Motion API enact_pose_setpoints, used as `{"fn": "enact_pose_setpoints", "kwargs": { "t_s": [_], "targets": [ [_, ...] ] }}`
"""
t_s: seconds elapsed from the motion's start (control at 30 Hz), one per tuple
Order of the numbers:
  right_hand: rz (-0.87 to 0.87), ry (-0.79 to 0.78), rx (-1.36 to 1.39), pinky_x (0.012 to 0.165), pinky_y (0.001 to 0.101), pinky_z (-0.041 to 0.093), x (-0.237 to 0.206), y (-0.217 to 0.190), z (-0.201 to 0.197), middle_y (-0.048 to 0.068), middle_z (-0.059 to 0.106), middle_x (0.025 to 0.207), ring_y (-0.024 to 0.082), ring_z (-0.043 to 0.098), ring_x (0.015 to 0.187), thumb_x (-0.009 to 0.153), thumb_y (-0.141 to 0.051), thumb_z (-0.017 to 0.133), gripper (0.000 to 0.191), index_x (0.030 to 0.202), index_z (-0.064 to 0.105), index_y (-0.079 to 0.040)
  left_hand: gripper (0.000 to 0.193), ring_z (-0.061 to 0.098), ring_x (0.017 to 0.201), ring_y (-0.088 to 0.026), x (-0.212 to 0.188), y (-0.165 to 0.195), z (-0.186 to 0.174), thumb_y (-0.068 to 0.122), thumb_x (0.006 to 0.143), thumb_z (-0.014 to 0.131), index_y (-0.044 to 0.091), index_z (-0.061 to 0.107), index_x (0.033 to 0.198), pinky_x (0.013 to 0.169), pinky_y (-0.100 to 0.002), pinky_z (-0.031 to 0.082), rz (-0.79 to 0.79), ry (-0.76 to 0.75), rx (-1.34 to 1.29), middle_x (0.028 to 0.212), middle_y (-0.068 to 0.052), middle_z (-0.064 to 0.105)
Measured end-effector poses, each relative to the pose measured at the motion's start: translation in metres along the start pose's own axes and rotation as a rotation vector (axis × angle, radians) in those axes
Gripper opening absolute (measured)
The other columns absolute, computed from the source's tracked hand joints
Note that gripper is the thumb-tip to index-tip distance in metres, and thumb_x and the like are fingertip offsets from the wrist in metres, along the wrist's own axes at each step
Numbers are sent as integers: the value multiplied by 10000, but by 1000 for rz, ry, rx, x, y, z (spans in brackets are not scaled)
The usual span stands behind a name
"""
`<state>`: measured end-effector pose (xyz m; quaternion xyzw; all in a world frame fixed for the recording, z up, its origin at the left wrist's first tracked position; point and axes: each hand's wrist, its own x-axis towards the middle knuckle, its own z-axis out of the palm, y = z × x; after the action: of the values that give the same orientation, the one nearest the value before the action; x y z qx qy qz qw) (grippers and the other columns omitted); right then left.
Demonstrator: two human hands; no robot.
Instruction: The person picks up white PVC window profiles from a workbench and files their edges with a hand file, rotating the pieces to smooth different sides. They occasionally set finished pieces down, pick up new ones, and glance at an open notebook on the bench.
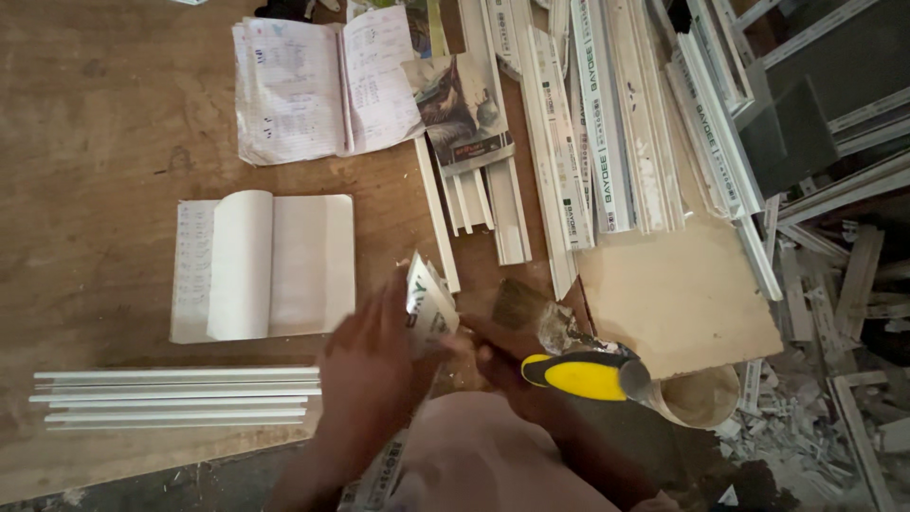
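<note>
Wooden table fills most of the view, worn brown top, littered at the right. Far side: a spread of long white plastic profile strips, long axes running away from the person, with offcuts and rubble off the table's right edge. An open notebook with written pages lies at the far middle; a second, blank open notebook sits nearer, left of centre. Near left edge: a bundle of thin white strips, long axis left to right, well apart from the work. Bare board offcut to the right. Centre foreground: left hand closed around a short white profile piece, which tilts up and away from the person, its lower end hidden by hand and knee. Right hand just beside it, touching or nearly so; grip blurred, cannot tell what it holds. A yellow-and-black tool handle lies immediately right of that hand, nearer the right than the left
</note>
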<state>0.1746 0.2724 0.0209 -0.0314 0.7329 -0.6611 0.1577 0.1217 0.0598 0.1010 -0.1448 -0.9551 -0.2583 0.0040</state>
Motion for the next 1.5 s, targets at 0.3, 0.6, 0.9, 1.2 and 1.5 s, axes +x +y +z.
{"fn": "enact_pose_setpoints", "kwargs": {
  "t_s": [0.3,0.6,0.9,1.2,1.5],
  "targets": [
    [-43,45,334,616,216,456,-2,14,3,150,765,1159,52,504,716,1061,-205,553,478,1504,543,-26,1072,778,794,-291,6,-27,30,254,553,884,-22,339,1434,666,-405,642,-262,-376,-642,1035,-192,697],
    [-295,259,338,646,346,556,2,43,-6,181,729,1058,232,671,801,1096,-476,492,637,1317,653,100,701,714,817,-292,25,-106,119,420,912,672,-88,549,1379,650,-396,589,-261,-461,-2144,996,-205,672],
    [-418,361,-12,685,326,589,-20,18,-20,176,755,964,206,713,756,1022,-186,665,337,1264,634,46,663,731,980,-313,-5,-86,104,333,915,631,-22,481,1455,812,-439,623,-382,-663,-2023,1248,-246,666],
    [-612,-19,-767,633,315,561,-43,-53,-30,95,748,918,214,715,749,836,-114,812,258,1066,728,-33,533,737,876,-363,-44,-79,105,299,1014,629,-79,549,1382,737,-469,625,-375,-1016,-2118,1028,-297,711],
    [-708,-505,-1101,664,373,553,-43,-108,-34,124,712,996,258,701,839,832,-152,783,303,1075,693,4,536,721,717,-319,-46,-69,94,294,1030,609,-92,574,1400,627,-399,583,-382,-1041,-2033,938,-265,724]
  ]
}}
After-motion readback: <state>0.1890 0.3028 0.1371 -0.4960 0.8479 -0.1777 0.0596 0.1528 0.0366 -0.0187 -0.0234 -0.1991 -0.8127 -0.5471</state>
